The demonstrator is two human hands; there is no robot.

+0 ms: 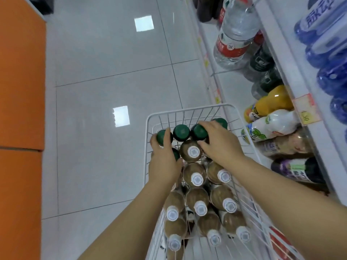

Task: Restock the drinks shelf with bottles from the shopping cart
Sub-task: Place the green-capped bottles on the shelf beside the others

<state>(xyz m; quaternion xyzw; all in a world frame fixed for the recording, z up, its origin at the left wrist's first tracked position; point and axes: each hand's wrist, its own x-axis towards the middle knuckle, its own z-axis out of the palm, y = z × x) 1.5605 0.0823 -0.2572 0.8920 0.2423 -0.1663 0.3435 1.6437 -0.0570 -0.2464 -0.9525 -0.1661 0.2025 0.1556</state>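
Observation:
A white wire shopping cart [150, 121] stands below me, packed with several upright brown bottles with white caps [196, 178] and, at its far end, dark bottles with green caps [181, 132]. My left hand [164, 162] curls around the leftmost green-capped bottle [161, 135]. My right hand [219, 142] wraps over another green-capped bottle [198, 131] further right. The drinks shelf [300, 87] runs along the right, holding water, juice and milk-tea bottles.
Large water bottles [235, 34], an orange juice bottle [270, 105] and a white bottle [272, 126] lie on the lower shelf; blue bottles [323, 34] fill the upper one. An orange counter [20, 76] borders the left. Grey tiled floor [112, 72] lies between.

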